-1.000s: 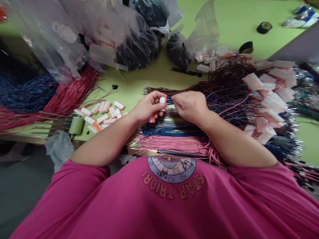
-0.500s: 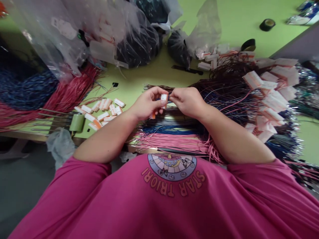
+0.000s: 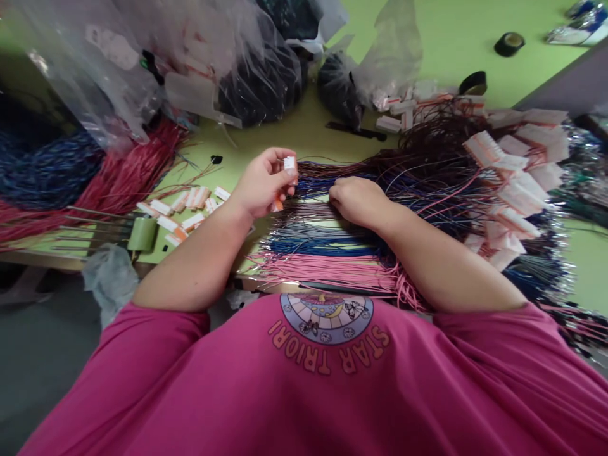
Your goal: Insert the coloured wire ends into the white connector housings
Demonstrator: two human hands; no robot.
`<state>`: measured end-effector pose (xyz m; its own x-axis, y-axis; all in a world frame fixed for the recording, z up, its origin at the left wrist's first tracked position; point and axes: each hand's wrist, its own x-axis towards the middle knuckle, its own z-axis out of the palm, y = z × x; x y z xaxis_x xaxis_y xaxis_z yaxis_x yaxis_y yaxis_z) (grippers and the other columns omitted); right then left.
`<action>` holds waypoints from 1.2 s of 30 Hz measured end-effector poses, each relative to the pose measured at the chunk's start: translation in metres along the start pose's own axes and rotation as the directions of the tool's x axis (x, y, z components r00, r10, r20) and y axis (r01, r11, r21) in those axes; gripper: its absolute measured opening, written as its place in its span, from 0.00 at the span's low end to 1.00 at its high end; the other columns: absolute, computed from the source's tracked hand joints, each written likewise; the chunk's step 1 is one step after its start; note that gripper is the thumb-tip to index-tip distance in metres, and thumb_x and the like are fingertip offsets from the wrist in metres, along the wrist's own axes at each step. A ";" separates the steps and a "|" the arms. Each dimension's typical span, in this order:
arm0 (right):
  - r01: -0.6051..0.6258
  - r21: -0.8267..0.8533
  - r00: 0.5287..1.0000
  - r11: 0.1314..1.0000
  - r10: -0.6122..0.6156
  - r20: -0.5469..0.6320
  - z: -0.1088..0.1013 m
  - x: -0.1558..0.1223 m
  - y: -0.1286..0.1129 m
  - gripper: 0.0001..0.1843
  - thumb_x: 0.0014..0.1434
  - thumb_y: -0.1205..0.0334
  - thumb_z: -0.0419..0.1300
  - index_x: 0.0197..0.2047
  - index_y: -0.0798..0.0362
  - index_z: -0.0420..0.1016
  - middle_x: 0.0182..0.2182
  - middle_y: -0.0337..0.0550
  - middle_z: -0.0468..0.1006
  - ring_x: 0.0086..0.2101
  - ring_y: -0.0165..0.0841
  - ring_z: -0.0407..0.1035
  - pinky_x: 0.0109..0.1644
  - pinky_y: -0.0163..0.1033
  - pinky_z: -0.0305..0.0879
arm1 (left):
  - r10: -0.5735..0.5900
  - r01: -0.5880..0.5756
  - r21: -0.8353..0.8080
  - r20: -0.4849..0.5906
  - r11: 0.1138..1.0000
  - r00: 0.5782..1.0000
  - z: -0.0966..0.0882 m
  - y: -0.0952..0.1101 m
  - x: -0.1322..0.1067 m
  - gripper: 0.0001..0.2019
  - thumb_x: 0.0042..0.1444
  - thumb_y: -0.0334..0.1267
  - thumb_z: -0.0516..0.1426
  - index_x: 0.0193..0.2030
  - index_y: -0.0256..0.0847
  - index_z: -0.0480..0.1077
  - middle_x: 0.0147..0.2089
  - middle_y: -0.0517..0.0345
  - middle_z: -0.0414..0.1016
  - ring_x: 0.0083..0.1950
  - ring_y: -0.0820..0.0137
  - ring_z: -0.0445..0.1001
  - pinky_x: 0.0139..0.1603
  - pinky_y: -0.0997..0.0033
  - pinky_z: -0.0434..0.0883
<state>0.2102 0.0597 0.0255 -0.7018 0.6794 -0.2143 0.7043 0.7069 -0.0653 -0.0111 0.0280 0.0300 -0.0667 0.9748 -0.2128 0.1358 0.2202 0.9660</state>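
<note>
My left hand (image 3: 262,183) is closed on a small white plastic connector (image 3: 289,164), pinched between thumb and fingertips above the green table (image 3: 294,136). An orange-white piece (image 3: 277,205) pokes out under the same hand. My right hand (image 3: 357,199) rests knuckles-up on the spread of dark, blue and brown wires (image 3: 327,190), fingers curled down among the wires. What its fingers grip is hidden. Blue wires (image 3: 323,246) and pink wires (image 3: 327,269) lie in rows near my chest.
Loose white and orange connectors (image 3: 185,209) lie left of my left hand, beside a green roll (image 3: 141,234). Red wire bundles (image 3: 123,180) and plastic bags (image 3: 190,69) fill the far left. Wired white connectors (image 3: 513,183) pile at right. Tape rolls (image 3: 508,44) sit far right.
The hands have parted: the left hand moved left and up with the connector, and the right hand dropped onto the wires.
</note>
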 end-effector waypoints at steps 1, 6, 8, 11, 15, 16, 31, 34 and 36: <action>-0.003 0.017 1.000 1.000 0.003 -0.009 0.000 0.001 0.001 0.20 0.70 0.65 0.51 0.50 0.55 0.85 0.50 0.55 0.84 0.47 0.43 0.76 0.45 0.43 0.62 | 0.001 -0.001 0.002 0.000 1.000 1.000 0.000 0.000 0.000 0.14 0.62 0.28 0.58 0.54 0.42 0.67 0.34 0.62 0.73 0.25 0.78 0.71 0.22 0.79 0.59; -0.074 0.173 0.996 0.982 0.083 -0.044 -0.008 -0.001 0.004 0.18 0.64 0.64 0.56 0.49 0.54 0.86 0.45 0.49 0.86 0.44 0.39 0.76 0.45 0.41 0.61 | 0.003 -0.002 -0.038 0.026 0.999 1.000 -0.001 -0.001 -0.001 0.15 0.60 0.28 0.59 0.52 0.42 0.67 0.33 0.63 0.72 0.25 0.79 0.70 0.22 0.79 0.59; -0.085 0.208 0.995 0.974 0.094 -0.034 -0.009 -0.001 0.004 0.18 0.66 0.62 0.55 0.49 0.53 0.86 0.43 0.48 0.87 0.41 0.38 0.76 0.43 0.40 0.60 | 0.005 -0.003 -0.051 0.042 0.999 0.999 -0.002 -0.002 -0.001 0.15 0.59 0.29 0.60 0.52 0.42 0.67 0.33 0.64 0.72 0.24 0.79 0.69 0.22 0.78 0.59; -0.057 0.163 0.998 0.985 0.062 -0.026 -0.012 -0.003 0.006 0.19 0.68 0.59 0.54 0.49 0.50 0.87 0.42 0.48 0.87 0.39 0.39 0.76 0.40 0.40 0.57 | 0.012 -0.009 -0.050 0.061 0.999 0.998 -0.003 -0.003 -0.001 0.16 0.58 0.30 0.61 0.53 0.42 0.67 0.33 0.63 0.72 0.25 0.78 0.69 0.23 0.78 0.59; -0.138 0.034 0.989 0.990 0.139 -0.050 -0.021 -0.012 0.011 0.16 0.67 0.64 0.54 0.44 0.53 0.85 0.39 0.53 0.86 0.37 0.41 0.75 0.39 0.41 0.56 | 0.018 -0.015 -0.048 0.068 0.999 0.997 -0.004 -0.004 0.000 0.16 0.59 0.29 0.61 0.52 0.42 0.67 0.32 0.63 0.71 0.25 0.78 0.69 0.23 0.79 0.59; -0.149 0.016 0.988 0.989 0.150 -0.039 -0.023 -0.014 0.011 0.16 0.67 0.65 0.55 0.43 0.54 0.85 0.38 0.54 0.86 0.36 0.40 0.75 0.38 0.41 0.56 | 0.014 -0.010 -0.051 0.069 0.999 0.998 -0.003 -0.004 0.000 0.16 0.59 0.29 0.60 0.52 0.42 0.67 0.31 0.64 0.71 0.25 0.78 0.69 0.23 0.79 0.58; -0.164 0.002 0.984 0.986 0.164 -0.071 -0.025 -0.017 0.007 0.18 0.66 0.67 0.54 0.47 0.54 0.86 0.39 0.56 0.86 0.37 0.42 0.76 0.39 0.42 0.60 | 0.002 0.002 -0.045 0.099 0.999 0.995 0.004 0.001 -0.012 0.18 0.56 0.28 0.61 0.53 0.43 0.68 0.37 0.60 0.73 0.29 0.75 0.75 0.22 0.79 0.60; -0.197 -0.066 0.980 0.978 0.195 -0.040 -0.036 -0.031 0.019 0.15 0.61 0.72 0.55 0.38 0.56 0.85 0.34 0.58 0.84 0.35 0.43 0.76 0.41 0.45 0.61 | -0.002 0.010 -0.066 0.116 0.998 0.993 0.002 0.001 -0.010 0.18 0.56 0.28 0.61 0.53 0.43 0.67 0.36 0.61 0.73 0.28 0.76 0.75 0.21 0.80 0.60; -0.119 -0.005 0.993 0.993 0.119 0.005 -0.047 -0.039 0.024 0.14 0.62 0.70 0.56 0.34 0.54 0.83 0.31 0.53 0.83 0.34 0.41 0.75 0.41 0.44 0.61 | -0.001 0.014 -0.092 0.143 0.996 0.990 0.001 0.000 -0.009 0.18 0.56 0.28 0.62 0.53 0.42 0.67 0.35 0.62 0.73 0.28 0.76 0.75 0.21 0.81 0.60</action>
<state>0.2497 0.0591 0.0784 -0.6123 0.7579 -0.2251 0.7823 0.6219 -0.0341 -0.0097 0.0190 0.0315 0.0754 0.9696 -0.2326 0.0433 0.2298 0.9723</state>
